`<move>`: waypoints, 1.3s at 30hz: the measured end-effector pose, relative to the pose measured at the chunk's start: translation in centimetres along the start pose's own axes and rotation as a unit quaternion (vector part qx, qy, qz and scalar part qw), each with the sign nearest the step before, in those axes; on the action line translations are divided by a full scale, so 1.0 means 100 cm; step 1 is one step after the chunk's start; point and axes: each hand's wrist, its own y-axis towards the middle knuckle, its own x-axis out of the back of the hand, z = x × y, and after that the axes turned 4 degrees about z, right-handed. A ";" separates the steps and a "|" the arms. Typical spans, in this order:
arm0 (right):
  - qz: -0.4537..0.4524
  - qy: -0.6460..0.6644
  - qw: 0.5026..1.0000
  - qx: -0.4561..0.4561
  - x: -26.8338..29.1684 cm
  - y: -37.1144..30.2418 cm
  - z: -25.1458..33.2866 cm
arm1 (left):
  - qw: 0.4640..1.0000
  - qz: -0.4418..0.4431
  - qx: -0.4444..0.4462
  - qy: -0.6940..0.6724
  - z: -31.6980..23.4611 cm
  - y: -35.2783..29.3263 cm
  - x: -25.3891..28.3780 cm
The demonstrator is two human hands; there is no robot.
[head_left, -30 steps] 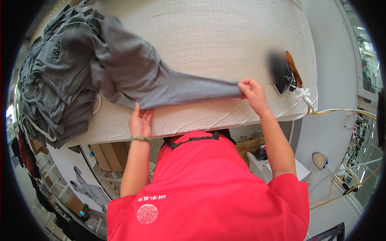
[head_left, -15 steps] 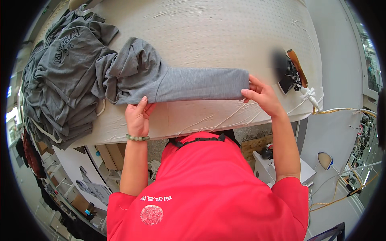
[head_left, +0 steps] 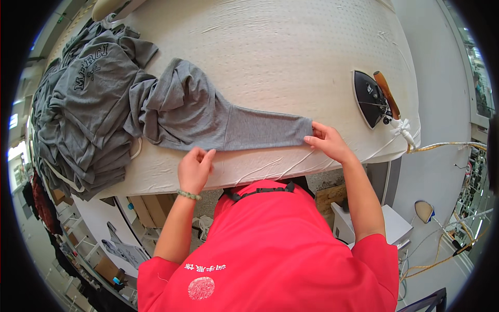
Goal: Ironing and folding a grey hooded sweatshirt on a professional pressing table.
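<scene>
A grey sleeve (head_left: 265,130) of a knit garment lies stretched across the padded table, tapering to its end at the right. My right hand (head_left: 331,144) grips that end between thumb and fingers. My left hand (head_left: 194,170), with a green bead bracelet at the wrist, is closed in a pinch at the sleeve's near edge, close to the shoulder seam. Left of the seam, the bunched grey garment body (head_left: 182,112) runs into a heap of similar grey garments (head_left: 93,112), one with dark lettering. Fingertips of the left hand are partly hidden.
An iron (head_left: 370,99) with a wooden handle (head_left: 387,93) rests at the table's right side, its cord leading off right. The pale padded table (head_left: 270,57) ends close before me. Below stand a white cabinet (head_left: 392,223) and cardboard boxes (head_left: 153,208).
The sleeve end has moved nearer and slightly left with my right hand, and the sleeve now slants and narrows. My left hand has shifted right, its fingers curled in more.
</scene>
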 end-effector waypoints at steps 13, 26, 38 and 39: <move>-0.002 -0.039 0.999 -0.006 0.012 0.007 -0.013 | 0.800 0.001 -0.457 0.389 -0.112 0.117 0.009; 0.032 0.002 0.999 -0.008 0.012 0.004 -0.005 | 0.781 -0.179 -0.514 0.308 -0.068 0.062 -0.080; -0.054 0.013 0.998 -0.007 0.010 0.008 -0.026 | 0.787 -0.099 -0.578 0.195 -0.106 0.049 -0.166; -0.068 0.019 0.997 -0.001 0.010 0.008 -0.027 | 0.787 -0.102 -0.579 0.189 -0.110 0.048 -0.170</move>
